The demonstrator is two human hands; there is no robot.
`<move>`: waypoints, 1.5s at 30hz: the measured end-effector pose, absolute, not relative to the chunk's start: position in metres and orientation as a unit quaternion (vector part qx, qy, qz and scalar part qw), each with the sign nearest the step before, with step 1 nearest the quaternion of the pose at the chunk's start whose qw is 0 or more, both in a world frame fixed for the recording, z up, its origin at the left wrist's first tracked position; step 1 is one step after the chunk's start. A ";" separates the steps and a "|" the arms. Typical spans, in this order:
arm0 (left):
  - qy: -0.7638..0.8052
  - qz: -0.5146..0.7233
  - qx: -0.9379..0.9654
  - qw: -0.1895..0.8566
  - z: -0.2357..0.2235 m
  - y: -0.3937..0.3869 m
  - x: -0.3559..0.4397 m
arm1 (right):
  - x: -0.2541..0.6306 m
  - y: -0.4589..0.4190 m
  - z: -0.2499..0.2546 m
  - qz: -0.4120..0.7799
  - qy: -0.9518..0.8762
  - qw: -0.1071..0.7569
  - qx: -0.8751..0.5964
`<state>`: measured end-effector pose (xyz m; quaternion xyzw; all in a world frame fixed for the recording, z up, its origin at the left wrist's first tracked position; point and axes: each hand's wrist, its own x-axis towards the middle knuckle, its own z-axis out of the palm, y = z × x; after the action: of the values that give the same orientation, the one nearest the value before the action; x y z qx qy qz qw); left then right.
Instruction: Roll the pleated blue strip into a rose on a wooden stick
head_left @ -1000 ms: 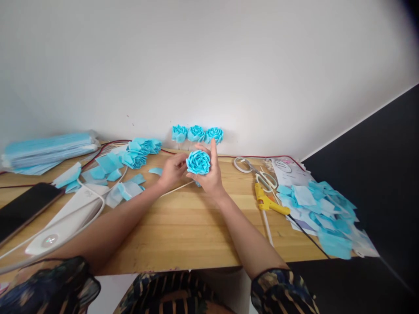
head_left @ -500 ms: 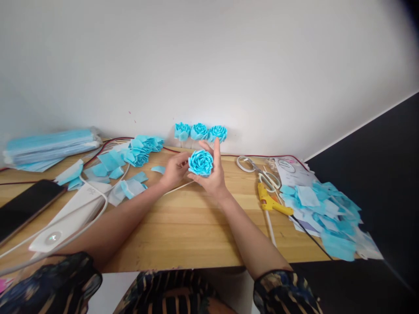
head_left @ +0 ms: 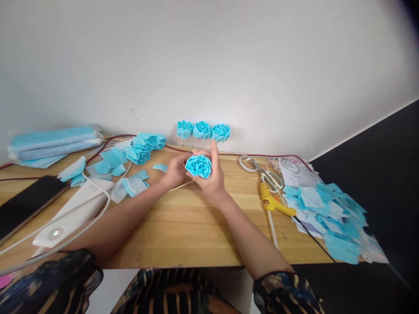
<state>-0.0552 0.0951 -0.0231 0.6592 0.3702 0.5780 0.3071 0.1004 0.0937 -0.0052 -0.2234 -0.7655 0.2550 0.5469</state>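
A blue artificial flower (head_left: 198, 166) with many ruffled petals faces me, held above the table between both hands. My right hand (head_left: 214, 178) is closed around its right side and underside, with the index finger pointing up. On the other side, my left hand (head_left: 176, 171) has its fingers curled against the flower's left edge, the fingertips partly hidden behind it. A thin pale stick (head_left: 180, 186) shows below the hands; whether it joins the flower I cannot tell. Three similar blue flowers (head_left: 202, 130) stand in a row against the wall.
To the left are more blue flowers (head_left: 144, 148), cut blue pieces (head_left: 113, 159), a stack of blue masks (head_left: 57, 141), a phone (head_left: 31, 203) and a white device (head_left: 73, 209) with cables. Rightward are tape (head_left: 248, 163), scissors (head_left: 272, 181), a yellow glue gun (head_left: 275, 204) and scraps (head_left: 337, 218).
The flower has tilted and dropped slightly in my hands. My right fingers have drawn in closer around it. The view has shifted a little.
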 end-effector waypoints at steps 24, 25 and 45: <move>0.389 0.617 0.601 0.326 -0.028 0.103 -0.058 | 0.112 0.105 -0.004 0.281 -0.776 0.535 -0.182; 0.386 0.619 0.601 0.326 -0.028 0.103 -0.058 | 0.112 0.105 -0.003 0.280 -0.778 0.532 -0.183; 0.373 0.620 0.622 0.301 -0.037 0.108 -0.060 | 0.113 0.098 -0.001 0.242 -0.782 0.539 -0.200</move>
<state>-0.0602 0.1082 -0.0372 0.6215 0.3730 0.6199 0.3005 0.1130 0.0982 -0.0007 -0.2003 -0.7818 0.2419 0.5386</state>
